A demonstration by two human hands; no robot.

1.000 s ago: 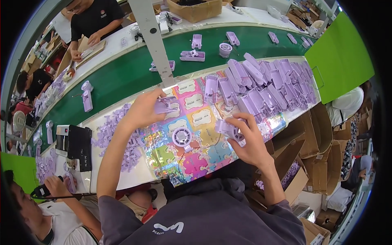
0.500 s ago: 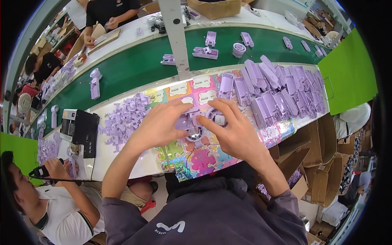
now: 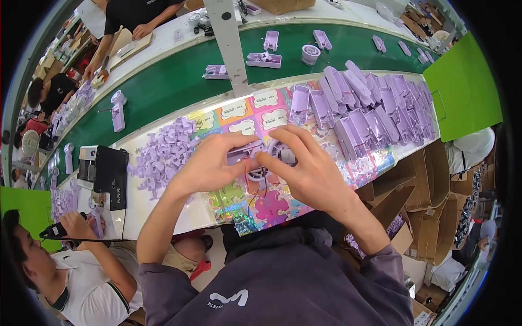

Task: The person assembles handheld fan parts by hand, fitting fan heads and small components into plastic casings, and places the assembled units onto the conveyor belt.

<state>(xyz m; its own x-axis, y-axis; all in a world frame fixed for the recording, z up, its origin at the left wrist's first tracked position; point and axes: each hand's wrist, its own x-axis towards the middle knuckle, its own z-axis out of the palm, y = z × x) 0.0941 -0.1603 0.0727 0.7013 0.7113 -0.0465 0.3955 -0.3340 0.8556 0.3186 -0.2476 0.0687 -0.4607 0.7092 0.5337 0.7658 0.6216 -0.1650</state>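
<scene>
Both my hands are together over the colourful sheet, at a lilac handheld-fan assembly. My left hand [image 3: 209, 163] is closed on a lilac plastic fan housing [image 3: 244, 152], gripping it between thumb and fingers. My right hand [image 3: 315, 171] is curled around a round lilac fan head [image 3: 281, 153], its thumb and index finger near the housing. Thin red and dark wires [image 3: 265, 187] hang below the fingers. A second round part with a shiny centre [image 3: 258, 173] shows just under the hands. My fingertips partly hide where the pieces meet.
Small lilac parts [image 3: 163, 155] lie heaped on the left, beside a black machine [image 3: 110, 176]. Stacked lilac housings [image 3: 375, 114] fill the right. Beyond runs a green conveyor belt [image 3: 179, 81] behind a metal post [image 3: 228, 49]. A co-worker [image 3: 81, 271] sits at left; cardboard boxes [image 3: 418, 185] stand at right.
The housing has tilted between my hands, and the wires show more plainly below them. My left fingers have drawn in slightly. The whole view has shifted a little.
</scene>
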